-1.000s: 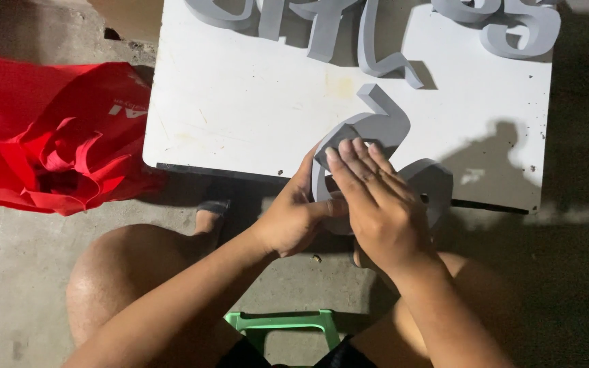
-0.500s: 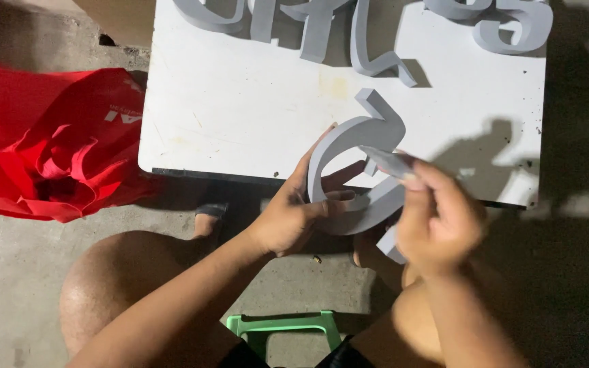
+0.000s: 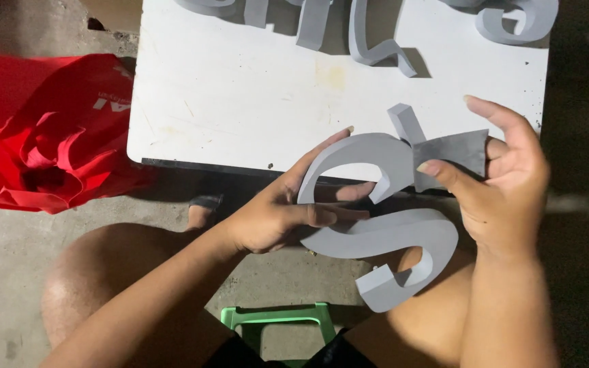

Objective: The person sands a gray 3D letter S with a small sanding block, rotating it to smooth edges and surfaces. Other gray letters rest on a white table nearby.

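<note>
A grey S-shaped channel piece (image 3: 383, 225), hollow with thin walls, is held over my lap at the near edge of a white board (image 3: 240, 102). My left hand (image 3: 281, 211) grips its left curve, fingers reaching into the upper loop. My right hand (image 3: 506, 184) pinches a flat grey strip (image 3: 451, 153) at the piece's upper right end, between thumb and fingers.
Several more grey formed pieces (image 3: 376, 34) lie along the board's far edge. A crumpled red bag (image 3: 42, 136) lies on the concrete floor at the left. A green plastic stool (image 3: 277, 320) shows between my knees. A sandalled foot (image 3: 202, 211) rests under the board's edge.
My right hand has lifted off the grey piece, where it lay flat a second ago, and now pinches the strip at its upper right. The piece is more exposed.
</note>
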